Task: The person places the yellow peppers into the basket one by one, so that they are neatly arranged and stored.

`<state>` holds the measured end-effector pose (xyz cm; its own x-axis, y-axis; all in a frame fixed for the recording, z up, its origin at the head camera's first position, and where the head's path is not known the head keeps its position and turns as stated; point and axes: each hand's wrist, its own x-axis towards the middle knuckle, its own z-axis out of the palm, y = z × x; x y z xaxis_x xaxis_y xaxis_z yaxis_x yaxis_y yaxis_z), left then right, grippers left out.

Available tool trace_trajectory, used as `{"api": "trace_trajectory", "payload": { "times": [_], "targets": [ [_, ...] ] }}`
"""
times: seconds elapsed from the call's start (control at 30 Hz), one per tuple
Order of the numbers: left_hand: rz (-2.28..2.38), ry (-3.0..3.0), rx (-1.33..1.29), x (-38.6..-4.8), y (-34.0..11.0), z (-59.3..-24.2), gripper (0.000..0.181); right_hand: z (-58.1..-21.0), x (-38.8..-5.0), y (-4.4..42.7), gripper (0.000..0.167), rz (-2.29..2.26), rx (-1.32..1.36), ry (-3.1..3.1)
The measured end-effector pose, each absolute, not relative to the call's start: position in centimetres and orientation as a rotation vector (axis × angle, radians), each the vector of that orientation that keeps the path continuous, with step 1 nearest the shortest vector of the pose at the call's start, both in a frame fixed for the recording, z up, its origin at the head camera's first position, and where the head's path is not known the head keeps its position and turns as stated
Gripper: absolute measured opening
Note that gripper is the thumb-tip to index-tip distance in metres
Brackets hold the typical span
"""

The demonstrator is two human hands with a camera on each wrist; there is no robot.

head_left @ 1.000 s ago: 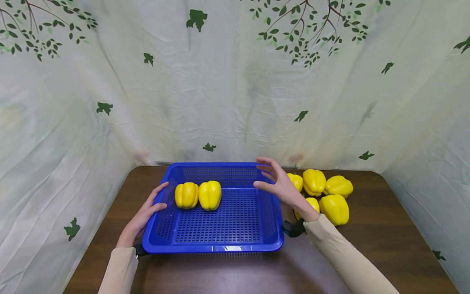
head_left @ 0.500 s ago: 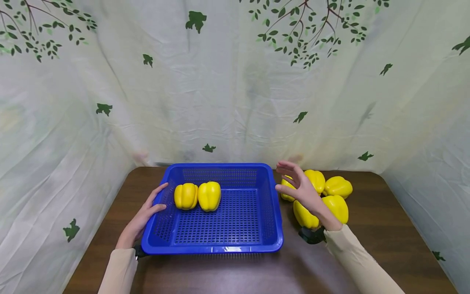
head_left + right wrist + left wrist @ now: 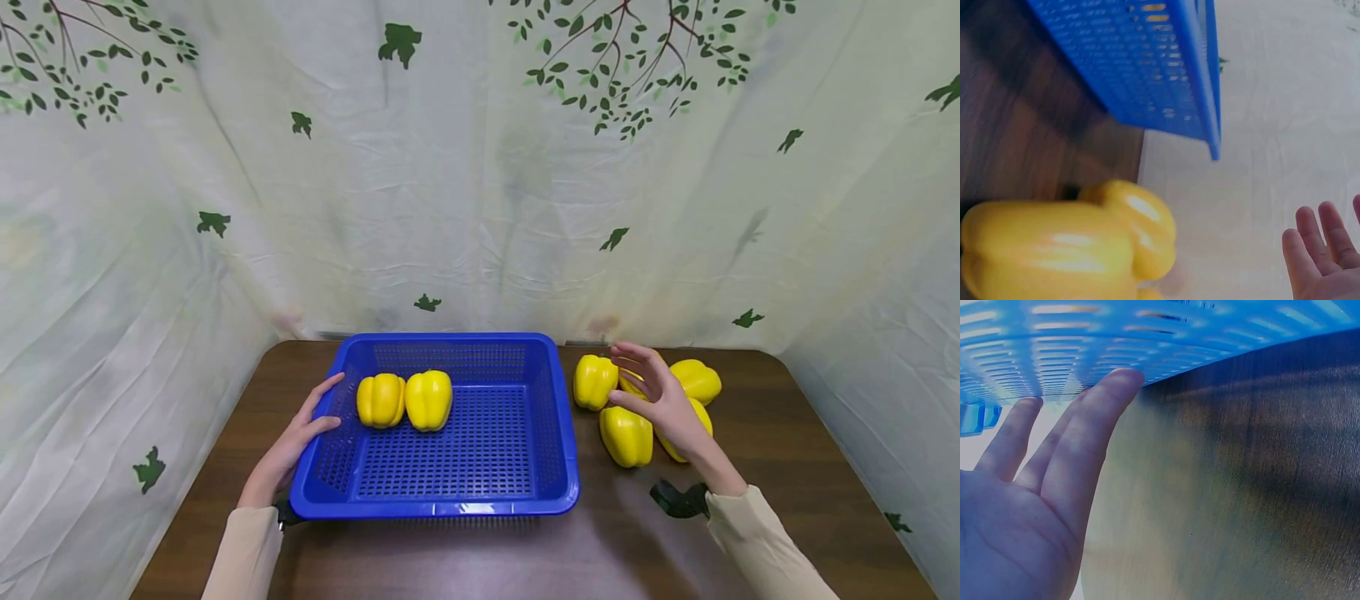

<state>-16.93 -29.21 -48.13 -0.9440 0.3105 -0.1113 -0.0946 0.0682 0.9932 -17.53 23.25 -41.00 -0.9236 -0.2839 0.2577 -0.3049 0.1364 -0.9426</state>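
Two yellow bell peppers, one [image 3: 381, 400] beside the other [image 3: 428, 401], stand in the left part of a blue basket [image 3: 465, 507]. My left hand [image 3: 288, 446] rests on the basket's left side; in the left wrist view its fingers [image 3: 1088, 437] touch the slotted wall. To the basket's right, my right hand [image 3: 667, 408] hangs over a group of yellow peppers with fingers spread and nothing held. It partly hides some of them. The right wrist view shows a pepper [image 3: 1047, 250] below and my hand [image 3: 1329, 262] apart from it.
Nearest the basket's right wall are a pepper [image 3: 596, 382] and one in front of it [image 3: 626, 437]; another [image 3: 697, 381] lies at the back right. A brown wooden table [image 3: 787, 467] bears everything. Behind it hangs a pale curtain [image 3: 480, 208] with leaf prints.
My right hand has moved right, from above the basket's right side to over the loose peppers. My left hand and the basket have stayed put.
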Motion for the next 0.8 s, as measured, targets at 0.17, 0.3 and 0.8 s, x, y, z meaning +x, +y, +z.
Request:
{"api": "trace_trajectory", "payload": {
  "times": [0.17, 0.3, 0.8],
  "targets": [
    [1.947, 2.050, 0.205, -16.9, -29.2, -48.2, 0.064, -41.7, -17.0, 24.5, 0.058, 1.863, 0.599, -2.408],
    [1.947, 2.051, 0.209, -16.9, -29.2, -48.2, 0.064, -42.5, -16.3, 25.5, 0.060, 1.843, 0.568, -2.436],
    [1.946, 2.060, 0.214, -16.9, -29.2, -48.2, 0.063, -46.9, -14.7, 27.7, 0.067, 1.835, 0.429, -2.539]
  ]
}}
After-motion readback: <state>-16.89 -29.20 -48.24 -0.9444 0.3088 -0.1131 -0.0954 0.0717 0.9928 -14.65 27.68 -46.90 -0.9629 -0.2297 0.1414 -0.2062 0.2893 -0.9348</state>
